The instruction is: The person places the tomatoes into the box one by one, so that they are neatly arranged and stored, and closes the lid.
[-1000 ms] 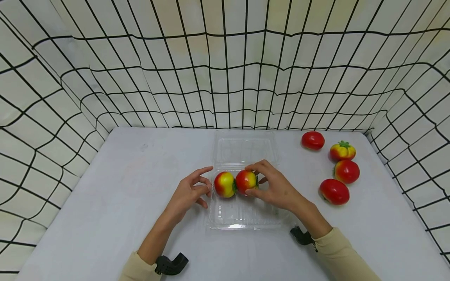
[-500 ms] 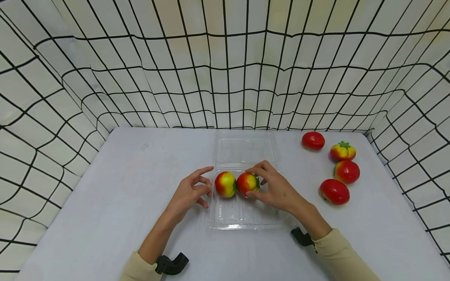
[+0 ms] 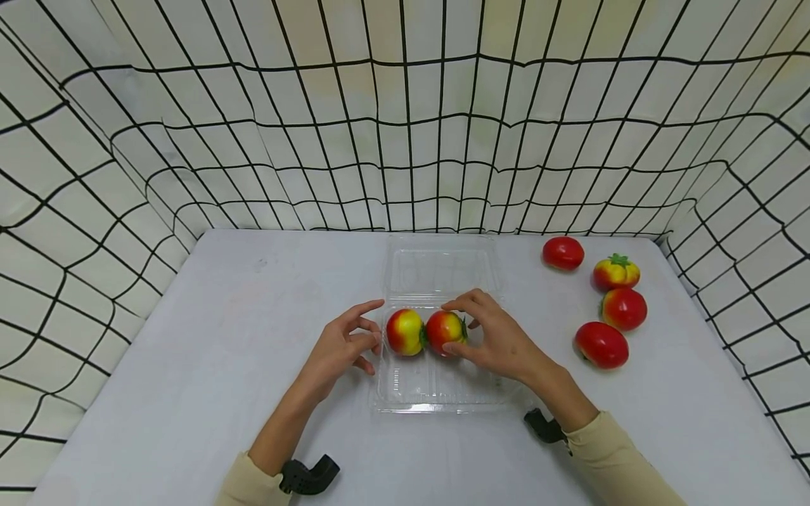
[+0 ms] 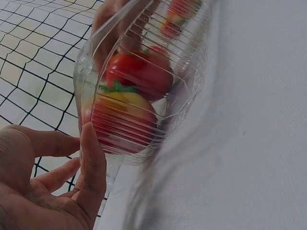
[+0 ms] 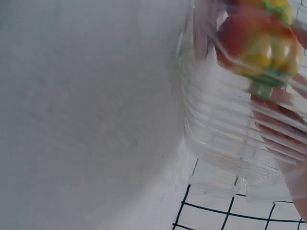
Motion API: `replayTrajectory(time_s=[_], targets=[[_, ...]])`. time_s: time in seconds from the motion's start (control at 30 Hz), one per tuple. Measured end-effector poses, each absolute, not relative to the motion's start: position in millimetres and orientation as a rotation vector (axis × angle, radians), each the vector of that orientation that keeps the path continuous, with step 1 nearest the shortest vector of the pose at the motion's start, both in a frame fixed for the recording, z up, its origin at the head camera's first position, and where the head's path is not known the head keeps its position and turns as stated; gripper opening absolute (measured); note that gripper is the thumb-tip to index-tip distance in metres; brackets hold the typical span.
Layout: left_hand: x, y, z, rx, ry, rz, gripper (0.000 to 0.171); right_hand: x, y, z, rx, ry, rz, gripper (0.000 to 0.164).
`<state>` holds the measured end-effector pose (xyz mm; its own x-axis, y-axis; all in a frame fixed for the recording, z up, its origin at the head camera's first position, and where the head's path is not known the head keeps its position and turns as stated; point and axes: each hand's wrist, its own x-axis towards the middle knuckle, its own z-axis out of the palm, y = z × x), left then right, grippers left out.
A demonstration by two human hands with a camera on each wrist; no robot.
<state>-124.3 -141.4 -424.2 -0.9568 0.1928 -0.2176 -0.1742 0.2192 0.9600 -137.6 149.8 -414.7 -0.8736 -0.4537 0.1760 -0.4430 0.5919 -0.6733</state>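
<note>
A clear plastic clamshell container [image 3: 436,407] lies open on the white table, its lid [image 3: 443,270] folded back. Two red-and-yellow tomatoes sit side by side in its far half, green tops facing each other on the left one [image 3: 403,332] and outward on the right one [image 3: 443,327]. My right hand [image 3: 500,341] holds the right tomato between thumb and fingers. At the left wall my left hand [image 3: 342,346] pinches the container's edge; the left wrist view shows thumb and finger [image 4: 94,165] at the rim. The right wrist view is blurred behind the ribbed plastic wall [image 5: 230,139].
Several more tomatoes stand at the table's right: a red one [image 3: 563,253] at the back, a yellow-red one [image 3: 615,274], another red one [image 3: 625,309] and a nearer one [image 3: 602,345]. Black netting [image 3: 411,126] surrounds the back and sides. Black wrist devices [image 3: 310,476] sit at both sleeves.
The right tomato has shifted very slightly toward me and to the right within my right hand's grip. My left hand stays in place.
</note>
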Motion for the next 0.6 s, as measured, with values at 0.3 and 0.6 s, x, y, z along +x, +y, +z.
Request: replayTrajectory(time_s=[0.3, 0.6], targets=[[-125, -141, -424, 0.018, 2.203, 1.799, 0.059, -134, 160, -409, -0.758, 2.780, -1.223, 0.055], [-125, -142, -425, 0.024, 2.194, 1.804, 0.059, -135, 174, -404, -0.738, 2.768, -1.276, 0.056]])
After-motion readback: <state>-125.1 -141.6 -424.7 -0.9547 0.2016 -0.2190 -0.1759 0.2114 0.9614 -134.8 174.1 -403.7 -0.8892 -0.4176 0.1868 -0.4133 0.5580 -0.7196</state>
